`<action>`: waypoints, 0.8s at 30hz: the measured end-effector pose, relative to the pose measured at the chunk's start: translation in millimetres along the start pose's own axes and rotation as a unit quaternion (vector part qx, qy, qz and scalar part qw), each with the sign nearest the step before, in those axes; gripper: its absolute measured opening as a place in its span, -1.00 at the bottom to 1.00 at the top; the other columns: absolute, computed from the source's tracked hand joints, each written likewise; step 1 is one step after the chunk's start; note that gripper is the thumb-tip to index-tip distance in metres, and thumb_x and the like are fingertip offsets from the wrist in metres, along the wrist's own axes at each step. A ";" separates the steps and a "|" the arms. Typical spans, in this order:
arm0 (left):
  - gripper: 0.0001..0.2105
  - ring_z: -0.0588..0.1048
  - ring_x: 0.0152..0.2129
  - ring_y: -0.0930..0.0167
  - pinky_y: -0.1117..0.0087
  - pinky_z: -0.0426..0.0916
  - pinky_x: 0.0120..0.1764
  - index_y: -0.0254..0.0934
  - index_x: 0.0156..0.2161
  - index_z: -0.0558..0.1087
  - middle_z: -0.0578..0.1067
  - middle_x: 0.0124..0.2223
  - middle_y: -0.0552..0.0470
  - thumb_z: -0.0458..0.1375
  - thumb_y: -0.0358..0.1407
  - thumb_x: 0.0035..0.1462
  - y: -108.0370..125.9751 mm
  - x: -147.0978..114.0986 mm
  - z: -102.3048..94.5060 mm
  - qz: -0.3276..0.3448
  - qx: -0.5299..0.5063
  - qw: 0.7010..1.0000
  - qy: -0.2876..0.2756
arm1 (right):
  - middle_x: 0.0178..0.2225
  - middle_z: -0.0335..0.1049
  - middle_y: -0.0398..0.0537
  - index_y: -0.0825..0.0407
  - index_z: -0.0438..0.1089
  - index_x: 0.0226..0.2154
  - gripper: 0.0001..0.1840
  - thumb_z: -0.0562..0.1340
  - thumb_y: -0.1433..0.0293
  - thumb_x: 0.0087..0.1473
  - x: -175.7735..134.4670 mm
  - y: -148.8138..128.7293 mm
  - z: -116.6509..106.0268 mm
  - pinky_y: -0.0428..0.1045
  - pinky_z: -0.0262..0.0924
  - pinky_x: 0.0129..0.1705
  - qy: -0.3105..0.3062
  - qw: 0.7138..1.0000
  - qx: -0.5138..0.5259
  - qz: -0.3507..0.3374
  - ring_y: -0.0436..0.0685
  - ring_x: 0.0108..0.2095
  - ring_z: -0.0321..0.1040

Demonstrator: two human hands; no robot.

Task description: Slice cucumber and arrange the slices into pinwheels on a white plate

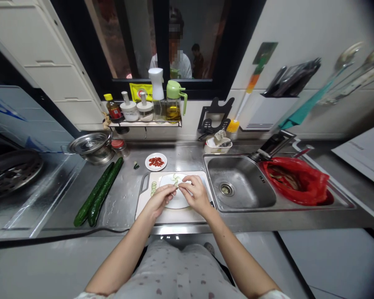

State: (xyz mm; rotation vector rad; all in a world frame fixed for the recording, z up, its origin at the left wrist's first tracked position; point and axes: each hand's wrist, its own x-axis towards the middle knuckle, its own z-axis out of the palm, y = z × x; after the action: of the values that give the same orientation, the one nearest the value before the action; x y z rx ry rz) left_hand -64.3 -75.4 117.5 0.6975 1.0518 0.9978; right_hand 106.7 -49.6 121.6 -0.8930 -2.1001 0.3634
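Note:
Both hands meet above a white plate (177, 203) that rests on a pale cutting board (143, 209). Between the fingertips is a thin cucumber slice (176, 183), pinched by my left hand (162, 197) and my right hand (195, 192) together. More pale green slices (175, 177) lie on the far part of the plate. Left of the plate, a row of cucumber slices (153, 188) overlaps on the board. Just behind the board sits a small white dish (156, 167) of chopped red pieces, perhaps chili. My hands partly hide the plate.
Two whole cucumbers (99, 195) lie left of the board, near a lidded steel pot (92, 147) and a red-capped jar (119, 146). The sink (241, 195) adjoins the right side, with a red plastic bag (299, 182) beyond. A condiment shelf (143, 124) hangs behind.

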 end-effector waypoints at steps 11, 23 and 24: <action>-0.74 0.33 -0.52 0.53 0.50 0.20 -0.38 -0.30 -0.45 0.46 0.44 -0.49 0.12 0.32 -0.14 -0.20 -2.2 5.1 2.9 0.099 0.075 0.989 0.074 | -0.25 0.35 -0.03 -0.04 0.43 -0.34 -0.87 0.16 0.35 0.16 -2.0 1.3 6.9 0.08 0.16 -0.06 -0.001 0.996 0.067 0.052 0.15 -0.12 0.24; -0.71 0.39 -0.47 0.48 0.46 0.26 -0.32 -0.32 -0.40 0.49 0.49 -0.43 0.07 0.33 -0.12 -0.16 -13.3 14.5 2.2 0.159 0.101 0.979 0.076 | -0.32 0.38 -0.07 0.00 0.36 -0.52 -0.84 0.20 0.37 0.07 -1.5 6.6 13.4 0.01 0.15 -0.19 0.012 0.978 0.152 0.139 0.10 -0.20 0.29; -0.70 0.39 -0.46 0.48 0.45 0.26 -0.31 -0.32 -0.40 0.49 0.49 -0.42 0.06 0.33 -0.12 -0.17 -14.3 16.2 2.3 0.157 0.102 0.980 0.073 | -0.33 0.38 -0.07 0.00 0.36 -0.53 -0.84 0.20 0.37 0.06 -2.2 8.1 14.0 -0.01 0.15 -0.21 0.009 0.977 0.154 0.145 0.10 -0.21 0.29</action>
State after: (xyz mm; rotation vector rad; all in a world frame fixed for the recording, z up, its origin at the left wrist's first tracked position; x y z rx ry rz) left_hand -55.0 -66.4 100.0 0.9930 1.2084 1.2380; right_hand 100.6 -44.8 107.3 -1.0077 -1.8301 0.8064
